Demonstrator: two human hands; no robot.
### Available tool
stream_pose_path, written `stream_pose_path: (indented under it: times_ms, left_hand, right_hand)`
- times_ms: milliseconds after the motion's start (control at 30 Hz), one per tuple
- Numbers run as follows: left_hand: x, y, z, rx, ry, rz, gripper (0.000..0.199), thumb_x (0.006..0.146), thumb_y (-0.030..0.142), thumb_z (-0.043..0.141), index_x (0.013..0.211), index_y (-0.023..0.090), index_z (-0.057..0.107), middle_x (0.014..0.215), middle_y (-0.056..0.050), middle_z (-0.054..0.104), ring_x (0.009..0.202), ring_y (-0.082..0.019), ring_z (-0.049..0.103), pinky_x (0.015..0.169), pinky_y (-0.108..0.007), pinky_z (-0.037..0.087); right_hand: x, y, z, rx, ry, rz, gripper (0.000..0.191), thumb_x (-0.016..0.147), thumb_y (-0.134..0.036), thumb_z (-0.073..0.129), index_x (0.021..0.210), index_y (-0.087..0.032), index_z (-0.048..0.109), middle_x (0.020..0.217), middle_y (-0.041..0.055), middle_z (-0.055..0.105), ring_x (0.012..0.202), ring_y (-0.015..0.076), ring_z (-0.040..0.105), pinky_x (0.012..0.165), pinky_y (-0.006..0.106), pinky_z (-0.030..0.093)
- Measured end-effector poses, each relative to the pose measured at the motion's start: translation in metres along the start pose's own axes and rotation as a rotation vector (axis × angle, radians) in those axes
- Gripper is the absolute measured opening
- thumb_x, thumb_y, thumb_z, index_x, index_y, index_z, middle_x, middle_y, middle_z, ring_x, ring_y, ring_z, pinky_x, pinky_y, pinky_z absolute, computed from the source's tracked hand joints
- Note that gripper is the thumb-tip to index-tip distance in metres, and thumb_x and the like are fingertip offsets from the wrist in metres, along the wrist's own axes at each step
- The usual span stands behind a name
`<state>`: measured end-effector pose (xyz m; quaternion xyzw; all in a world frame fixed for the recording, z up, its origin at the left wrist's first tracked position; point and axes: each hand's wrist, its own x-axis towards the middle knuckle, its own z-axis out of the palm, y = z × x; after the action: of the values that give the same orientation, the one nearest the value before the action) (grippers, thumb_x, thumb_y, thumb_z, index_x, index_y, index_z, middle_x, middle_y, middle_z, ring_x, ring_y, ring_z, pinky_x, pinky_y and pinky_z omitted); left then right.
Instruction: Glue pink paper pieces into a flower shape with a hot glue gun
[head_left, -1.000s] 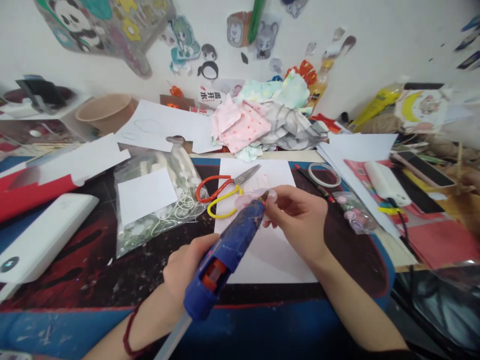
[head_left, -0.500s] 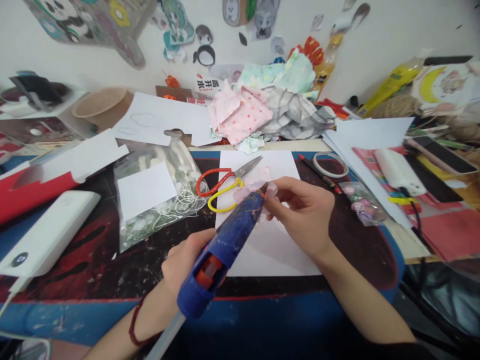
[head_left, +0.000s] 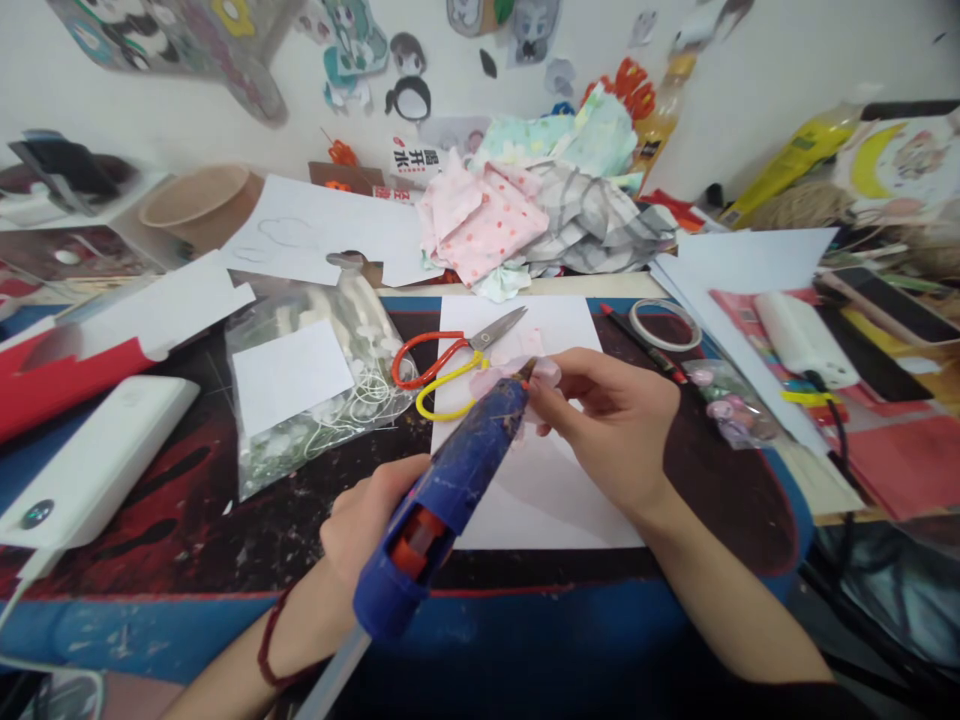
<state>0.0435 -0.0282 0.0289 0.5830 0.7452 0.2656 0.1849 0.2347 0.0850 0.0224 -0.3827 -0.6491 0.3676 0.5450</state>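
White label (head_left: 416, 162) reads "喝开水"

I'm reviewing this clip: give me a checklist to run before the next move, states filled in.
1. Left hand gripping the glue gun: ok.
2. Right hand holding the pale pink piece: ok.
3. Nozzle well away from right-hand fingers: not ok, it points right beside them.
4. Glue coming out: cannot tell, too small to see.
5. White sheet lying beneath the work: ok.
6. Scissors out of both hands: ok.

Soft, even light; stretched edges
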Motion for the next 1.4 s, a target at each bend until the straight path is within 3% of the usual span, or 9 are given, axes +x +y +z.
stream_pose_path:
  times_ms: [200, 400, 600, 1067, 1400]
  left_hand:
    - [0.001, 0.006, -0.003, 0.029, -0.026, -0.006, 0.026, 0.079, 0.035, 0.058, 0.099, 0.03, 0.075, 0.081, -0.006, 0.074, 0.078, -0.029, 0.072, 0.071, -0.036, 0.053]
    - [0.003, 0.015, -0.006, 0.036, 0.0, -0.011, 0.014, 0.075, 0.032, 0.06, 0.08, 0.028, 0.072, 0.074, -0.004, 0.071, 0.078, -0.029, 0.072, 0.075, -0.038, 0.054]
    - [0.0, 0.007, -0.004, 0.0, -0.01, -0.001, 0.028, 0.08, 0.032, 0.056, 0.1, 0.031, 0.076, 0.077, -0.005, 0.071, 0.067, -0.025, 0.069, 0.066, -0.036, 0.052]
    - [0.003, 0.009, -0.005, 0.059, -0.052, -0.017, 0.028, 0.077, 0.034, 0.061, 0.1, 0.031, 0.076, 0.08, -0.004, 0.075, 0.072, -0.026, 0.071, 0.069, -0.034, 0.053]
    - [0.003, 0.004, -0.003, 0.083, -0.015, -0.002, 0.027, 0.075, 0.034, 0.063, 0.1, 0.033, 0.074, 0.081, -0.003, 0.074, 0.076, -0.027, 0.073, 0.071, -0.035, 0.054]
  right_hand:
    - [-0.001, 0.0, 0.0, 0.02, 0.021, -0.024, 0.016, 0.087, -0.037, 0.077, 0.082, -0.022, 0.076, 0.072, -0.0001, 0.071, 0.053, 0.0101, 0.059, 0.046, 0.024, 0.048]
    - [-0.001, -0.001, 0.0, -0.023, 0.058, -0.012, 0.015, 0.087, -0.035, 0.077, 0.08, -0.021, 0.075, 0.07, -0.0003, 0.069, 0.053, 0.0107, 0.059, 0.046, 0.025, 0.049]
    - [0.0, 0.0, 0.0, 0.014, 0.013, -0.027, 0.014, 0.089, -0.034, 0.075, 0.082, -0.022, 0.075, 0.069, -0.0011, 0.068, 0.053, 0.0099, 0.057, 0.048, 0.025, 0.048]
    - [0.0, 0.0, 0.0, -0.01, -0.008, -0.023, 0.018, 0.089, -0.039, 0.074, 0.084, -0.022, 0.076, 0.07, -0.0004, 0.07, 0.052, 0.0099, 0.057, 0.048, 0.025, 0.046]
    - [-0.001, 0.0, 0.001, 0.0, -0.004, -0.038, 0.017, 0.089, -0.038, 0.075, 0.082, -0.022, 0.076, 0.071, -0.0004, 0.071, 0.053, 0.0102, 0.058, 0.046, 0.025, 0.047]
